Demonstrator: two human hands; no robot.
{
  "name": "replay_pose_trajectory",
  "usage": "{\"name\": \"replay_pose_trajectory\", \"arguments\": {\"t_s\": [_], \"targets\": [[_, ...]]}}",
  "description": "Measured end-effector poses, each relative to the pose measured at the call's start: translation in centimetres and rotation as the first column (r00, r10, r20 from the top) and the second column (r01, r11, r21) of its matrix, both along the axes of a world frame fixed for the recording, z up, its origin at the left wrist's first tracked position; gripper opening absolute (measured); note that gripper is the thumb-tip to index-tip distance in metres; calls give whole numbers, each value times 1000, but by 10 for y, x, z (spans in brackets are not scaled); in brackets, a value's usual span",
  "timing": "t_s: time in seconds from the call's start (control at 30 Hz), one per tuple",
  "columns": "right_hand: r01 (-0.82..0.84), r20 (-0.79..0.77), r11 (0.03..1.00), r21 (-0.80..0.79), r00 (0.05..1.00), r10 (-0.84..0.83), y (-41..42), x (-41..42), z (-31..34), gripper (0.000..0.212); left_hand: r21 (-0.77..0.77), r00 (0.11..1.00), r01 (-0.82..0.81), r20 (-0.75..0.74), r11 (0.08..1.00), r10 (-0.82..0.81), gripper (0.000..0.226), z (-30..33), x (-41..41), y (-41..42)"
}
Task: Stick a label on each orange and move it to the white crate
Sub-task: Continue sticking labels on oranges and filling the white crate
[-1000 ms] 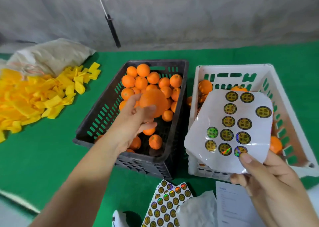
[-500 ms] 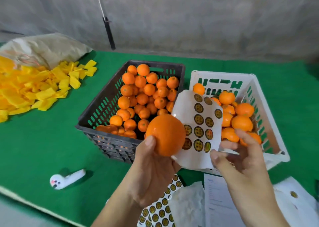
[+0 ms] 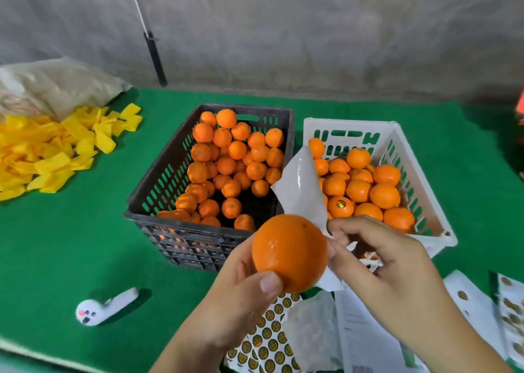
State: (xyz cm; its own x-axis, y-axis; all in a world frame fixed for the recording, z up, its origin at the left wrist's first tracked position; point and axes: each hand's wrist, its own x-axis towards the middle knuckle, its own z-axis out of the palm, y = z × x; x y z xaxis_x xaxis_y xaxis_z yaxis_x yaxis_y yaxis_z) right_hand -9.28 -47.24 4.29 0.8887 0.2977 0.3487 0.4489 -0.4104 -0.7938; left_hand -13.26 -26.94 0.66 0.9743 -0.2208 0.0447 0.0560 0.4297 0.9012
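Note:
My left hand (image 3: 241, 296) grips an orange (image 3: 289, 252) in front of me, thumb on its near side. My right hand (image 3: 380, 262) holds the white label sheet (image 3: 300, 191) beside the orange, fingers curled round its lower part; the sheet's blank back faces me. The black crate (image 3: 158, 182) behind holds several unlabelled oranges. To its right, the white crate (image 3: 416, 157) holds several oranges, one showing a round label (image 3: 341, 204).
More label sheets (image 3: 269, 341) and papers (image 3: 365, 333) lie on the green table at the near edge. A small white tool (image 3: 105, 307) lies at the near left. A heap of yellow wrappers (image 3: 48, 151) and a sack (image 3: 56, 86) are at the far left.
My left hand lifted the orange out of the black crate and brought it close. My right hand turned the label sheet, so its labelled face no longer shows, and moved beside the orange.

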Motion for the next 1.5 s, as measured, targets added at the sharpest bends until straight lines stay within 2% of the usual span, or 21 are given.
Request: {"name": "replay_pose_trajectory", "arguments": {"t_s": [0.03, 0.1, 0.17, 0.27, 0.33, 0.4, 0.43, 0.5, 0.57, 0.67, 0.77, 0.83, 1.0, 1.03, 1.1, 1.17, 1.23, 1.3, 1.43, 1.5], "targets": [[-5, -17, 1000, 24, 1000, 6, 3, -2, 2, 6, 41, 998, 57, 35, 998, -59, 84, 1, 1, 1], [-25, -56, 998, 61, 998, 29, 6, -6, 6, 13, 87, 999, 35, -19, 996, -33, 90, -1, 0, 8], [-24, -74, 997, 75, 997, 29, 8, -9, 7, 21, 95, 998, 65, -11, 993, -64, 83, -2, -1, 12], [62, -36, 996, 62, 998, -60, 9, -11, 4, 20, 137, 997, 80, 7, 987, -82, 78, 5, -1, 18], [185, -7, 977, 107, 983, -185, 8, -14, 3, 27, 155, 996, 79, 15, 985, -83, 77, 2, -1, 21], [311, 79, 931, 189, 940, -331, 8, -21, 6, 30, 183, 997, 66, 23, 981, -72, 74, -1, -4, 22], [324, 161, 923, 206, 920, -358, 9, -26, 10, 28, 216, 998, 51, 24, 975, -58, 72, -1, -4, 21], [265, 359, 953, 147, 883, -301, 17, -37, 15, 21, 270, 999, 39, 16, 962, -45, 70, -1, -3, 20], [186, 460, 982, 23, 870, -175, 26, -44, 12, 18, 265, 999, 46, 15, 963, -51, 75, -1, 0, 18], [124, 411, 989, -75, 908, -82, 26, -45, 6, 28, 205, 998, 60, 12, 977, -64, 75, -5, 1, 18], [100, 335, 960, -262, 942, -6, 23, -45, -2, 57, 186, 998, 56, 0, 981, -57, 66, -5, 1, 19], [106, 303, 938, -331, 953, -1, 30, -48, -10, 72, 186, 996, 91, -10, 978, -91, 61, -4, -1, 19], [153, 285, 969, -195, 954, -94, 47, -43, -19, 82, 191, 991, 135, -15, 972, -135, 67, -8, 0, 14], [146, 298, 972, -185, 951, -87, 46, -40, -16, 82, 160, 992, 126, -45, 979, -120, 75, -9, 2, 10], [143, 331, 977, -161, 940, -83, 39, -32, -8, 78, -2, 986, -2, -165, 1000, 2, 93, -15, 8, 6], [147, 323, 980, -131, 941, -98, 28, -22, -1, 75, -49, 977, -9, -215, 999, -1, 82, -16, 10, 9], [144, 269, 986, -82, 956, -117, 17, -13, 4, 73, -43, 982, 43, -184, 998, -51, 62, -13, 9, 14], [131, 216, 990, -45, 969, -119, 12, -7, 4, 71, -38, 981, 55, -186, 998, -61, 51, -12, 11, 17], [73, 163, 997, 30, 984, -77, 18, -8, -7, 75, -31, 982, 53, -182, 998, -58, 52, -10, 20, 9], [96, 156, 995, 26, 983, -99, 21, -8, -12, 76, -36, 983, 64, -169, 997, -69, 50, -12, 24, 10]]}}
